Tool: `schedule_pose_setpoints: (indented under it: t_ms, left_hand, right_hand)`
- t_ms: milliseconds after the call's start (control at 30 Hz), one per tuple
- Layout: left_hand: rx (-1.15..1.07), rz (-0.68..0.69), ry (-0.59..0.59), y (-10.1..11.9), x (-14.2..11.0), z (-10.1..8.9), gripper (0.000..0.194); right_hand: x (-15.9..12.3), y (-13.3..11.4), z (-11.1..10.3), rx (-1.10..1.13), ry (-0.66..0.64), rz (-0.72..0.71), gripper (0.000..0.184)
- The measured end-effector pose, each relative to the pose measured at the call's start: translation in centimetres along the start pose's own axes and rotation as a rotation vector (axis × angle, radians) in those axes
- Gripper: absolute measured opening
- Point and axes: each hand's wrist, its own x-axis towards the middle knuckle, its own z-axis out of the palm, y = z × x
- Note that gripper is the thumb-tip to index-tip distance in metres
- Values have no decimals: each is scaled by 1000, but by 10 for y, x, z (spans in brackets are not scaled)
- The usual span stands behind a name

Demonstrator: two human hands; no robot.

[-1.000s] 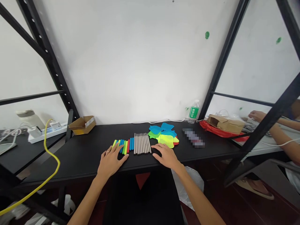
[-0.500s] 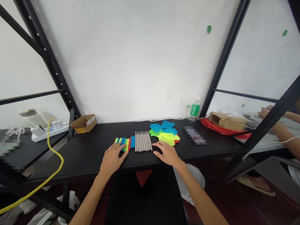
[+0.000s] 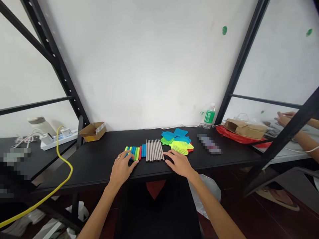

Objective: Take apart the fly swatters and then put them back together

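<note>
A row of short coloured plastic tubes (image 3: 141, 152) in yellow, green, blue and red lies on the black table. My left hand (image 3: 122, 167) rests over the row's left end, fingers bent and apart, the thumb near the tubes' front ends; the fingertips partly hide them. Directly right of the tubes, slim metal rods (image 3: 154, 151) lie side by side. At their right edge my right hand (image 3: 179, 163) is spread, index fingertip and thumb close to the last rod; whether they touch cannot be told. Behind it lies a pile of mesh fly-swatter heads (image 3: 179, 146) in blue, green, yellow and red.
An open cardboard box (image 3: 93, 132) sits at the left back. At the right back stands a water bottle (image 3: 209, 116), with a blurred packet (image 3: 208, 143) before it. A yellow cable (image 3: 68, 176) hangs at left. Another person's hands (image 3: 285, 118) show at far right, past the black frame (image 3: 235, 73).
The view has turned slightly left, so everything sits a little further right. My left hand's fingers are more bent over the tubes. My right hand stays by the rods.
</note>
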Motion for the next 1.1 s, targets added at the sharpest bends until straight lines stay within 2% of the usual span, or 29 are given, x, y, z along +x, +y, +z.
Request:
schedule_pose_setpoints:
  t_ms: [433,533,667,867,1000,1100]
  left_hand:
    - [7,8,4,-2,0,2,37]
    - [-16,47,-43,-4,1,4,44]
    - [-34,48,-72,-5,2,4,39]
    - [-45,59,6,-2,1,0,35]
    - [-32,50,73,2,-2,-3,27]
    - [-18,29,93,5,-3,-5,32]
  right_hand:
    - [0,-1,1,19,13,19,38]
    - [0,-2,0,23,5,16,38]
    - [0,-2,-2,16,9,2,36]
    - [-1,-2,-1,24,16,2,34]
    - [0,-1,1,53,38,-2,25]
    - [0,-1,2,77,59,-5,17]
